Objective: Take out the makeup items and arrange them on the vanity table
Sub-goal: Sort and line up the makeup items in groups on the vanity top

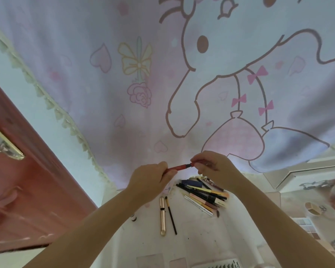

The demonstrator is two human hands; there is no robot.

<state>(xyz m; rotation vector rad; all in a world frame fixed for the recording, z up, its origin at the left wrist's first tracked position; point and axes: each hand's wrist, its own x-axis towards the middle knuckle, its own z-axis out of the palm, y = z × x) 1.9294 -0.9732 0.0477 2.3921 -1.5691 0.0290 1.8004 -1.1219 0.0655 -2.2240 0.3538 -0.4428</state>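
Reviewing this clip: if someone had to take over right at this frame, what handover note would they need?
Left hand grips one end of a red pencil; right hand grips the other end, held above the table.
Done: gold tube and thin black brush lie side by side.
Left: the pile of pencils and pens is a crossed heap, still to arrange; the red pencil is not yet set down.

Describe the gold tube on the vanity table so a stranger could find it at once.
Start at the white vanity table below the cartoon curtain. Left of the heap of pencils, two items lie apart, side by side. The gold tube is the thick, shiny one; the brush beside it is thin and black.
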